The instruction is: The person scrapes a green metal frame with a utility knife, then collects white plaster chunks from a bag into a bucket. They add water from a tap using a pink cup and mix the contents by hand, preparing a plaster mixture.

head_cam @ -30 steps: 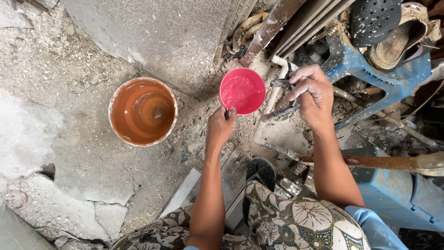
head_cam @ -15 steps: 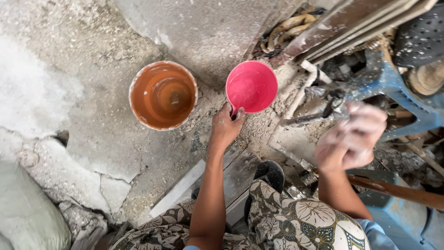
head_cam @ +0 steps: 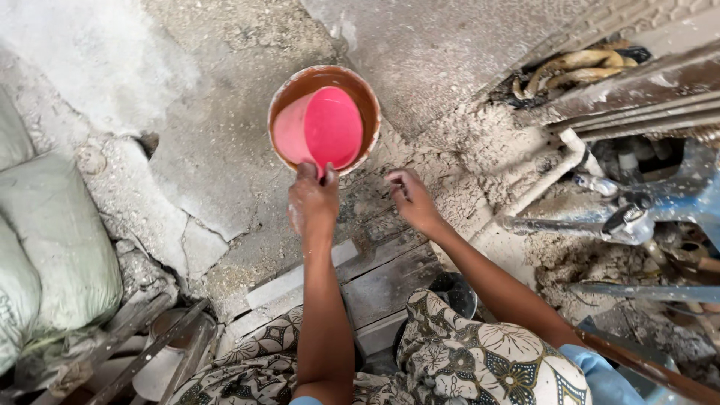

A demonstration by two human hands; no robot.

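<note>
My left hand (head_cam: 313,201) grips the handle of a pink plastic scoop (head_cam: 321,129). The scoop is tilted inside an orange bucket (head_cam: 369,99) that stands on the rough concrete floor. My right hand (head_cam: 409,198) hovers just right of the bucket, over the dusty ground, with its fingers loosely curled and nothing in it. Both forearms reach forward from my patterned clothing (head_cam: 480,360) at the bottom of the view.
Grey-green filled sacks (head_cam: 52,247) lie at the left. Blue metal machinery with pipes and a valve (head_cam: 637,214) stands at the right, with dusty debris around it. Wooden planks (head_cam: 375,277) lie under my arms. A round metal lid (head_cam: 176,330) sits at the lower left.
My left hand has carried the pink scoop left into the orange bucket. My right hand has left the machinery and come down beside the bucket. The view has shifted left.
</note>
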